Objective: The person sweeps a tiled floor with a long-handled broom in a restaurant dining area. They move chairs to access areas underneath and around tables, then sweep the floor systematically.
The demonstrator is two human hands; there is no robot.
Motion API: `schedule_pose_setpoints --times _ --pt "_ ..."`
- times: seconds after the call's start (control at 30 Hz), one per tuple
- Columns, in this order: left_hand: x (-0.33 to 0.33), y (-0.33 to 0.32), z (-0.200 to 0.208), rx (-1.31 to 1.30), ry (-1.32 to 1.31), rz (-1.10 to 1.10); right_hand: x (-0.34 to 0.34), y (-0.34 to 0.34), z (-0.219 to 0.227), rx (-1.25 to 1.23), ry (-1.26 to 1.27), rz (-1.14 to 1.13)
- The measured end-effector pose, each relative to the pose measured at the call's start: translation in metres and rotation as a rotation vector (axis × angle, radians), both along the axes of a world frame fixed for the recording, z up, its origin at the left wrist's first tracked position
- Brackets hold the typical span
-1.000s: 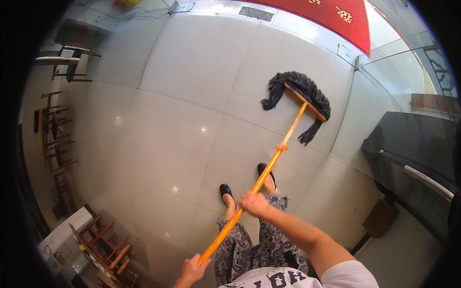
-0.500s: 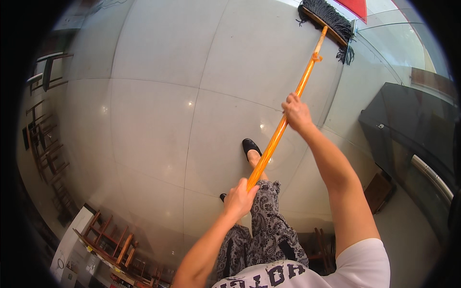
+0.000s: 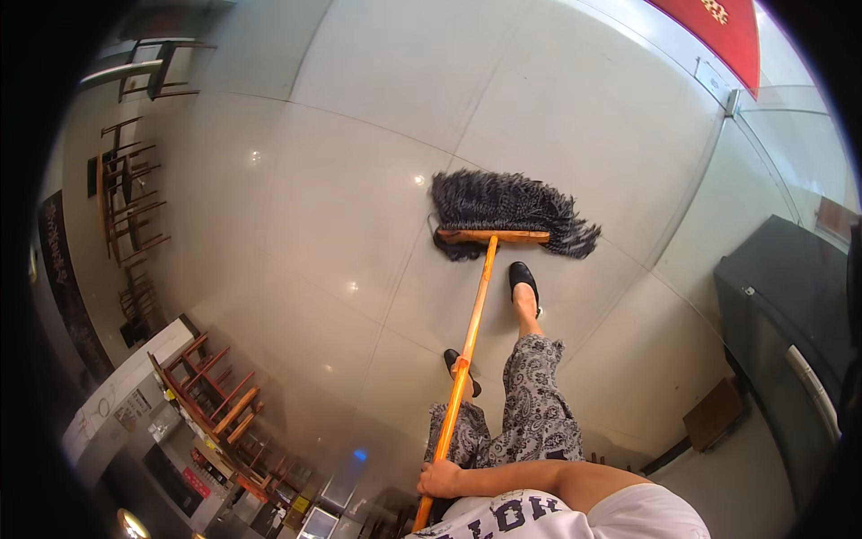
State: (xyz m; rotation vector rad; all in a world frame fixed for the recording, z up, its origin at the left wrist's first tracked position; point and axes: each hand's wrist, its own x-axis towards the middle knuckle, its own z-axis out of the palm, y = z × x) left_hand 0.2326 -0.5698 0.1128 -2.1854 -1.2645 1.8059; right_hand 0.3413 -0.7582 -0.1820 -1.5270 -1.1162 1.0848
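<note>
My right hand (image 3: 439,480) grips the mop (image 3: 479,305); its dark strings (image 3: 503,202) spread over the floor (image 3: 269,234) just beyond my right shoe (image 3: 523,277).

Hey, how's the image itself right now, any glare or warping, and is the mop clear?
In the head view, small glints dot the shiny floor; in that view, the fisheye bends tile lines and tips the left-hand chairs; there too, the mop reads fairly clear.

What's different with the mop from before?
The black mop head came back from beside the glass panel toward the person's shoes. The right hand drew back close to the white shirt; the left hand left view. The right hand still grips the orange handle.
</note>
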Motion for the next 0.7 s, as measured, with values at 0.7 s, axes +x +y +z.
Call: schedule_pose_setpoints --times 0.7 --pt "0.290 -0.173 -0.380 -0.833 -0.880 0.504 0.396 -0.133 -0.199 -0.978 -0.915 -0.584"
